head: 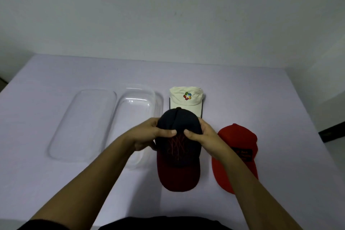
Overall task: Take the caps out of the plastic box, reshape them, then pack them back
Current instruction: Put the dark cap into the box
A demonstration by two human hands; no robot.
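Note:
A dark navy cap [179,157] with a dark red brim and red stitching sits in the middle of the table, brim toward me. My left hand [149,134] grips its crown from the left, thumb on top. My right hand [203,136] grips the crown from the right, thumb on top as well. A red cap [240,144] with a black patch lies to the right, partly behind my right forearm. A cream cap [186,101] with a coloured logo lies farther back. The clear plastic box [138,102] stands empty left of the caps.
The box's clear lid [84,123] lies flat to the left of the box. The table [242,84] has a pale lilac cover and meets a plain wall at its far edge. A dark strip shows on the floor at the right.

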